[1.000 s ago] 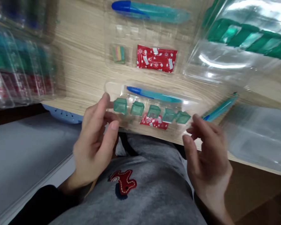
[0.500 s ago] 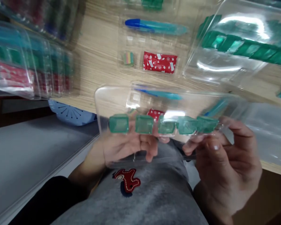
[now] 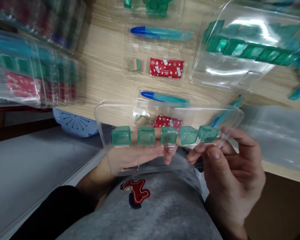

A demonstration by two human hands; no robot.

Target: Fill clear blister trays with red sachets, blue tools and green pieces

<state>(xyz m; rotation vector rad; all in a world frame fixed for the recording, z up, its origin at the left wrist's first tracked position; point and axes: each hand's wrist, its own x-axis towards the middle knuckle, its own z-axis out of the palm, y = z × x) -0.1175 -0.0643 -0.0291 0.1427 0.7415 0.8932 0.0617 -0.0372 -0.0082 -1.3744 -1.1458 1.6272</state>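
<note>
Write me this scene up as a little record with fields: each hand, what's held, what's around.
Right hand: grips the clear plastic at its right end
Left hand: seen through the plastic; contact unclear
On the plastic: five green blocks, in a row
Seen through it: near packet, red
Farther up: far packet, red; far pen, blue
Picture's left: stacked packs

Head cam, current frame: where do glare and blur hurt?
Head view: bright streaks wash over the clear tray at upper right; head view: the stacked packs at upper left are dim and smeared; head view: the held clear tray partly blends into its background, while the red packet at upper centre reads fairly clearly.
</note>
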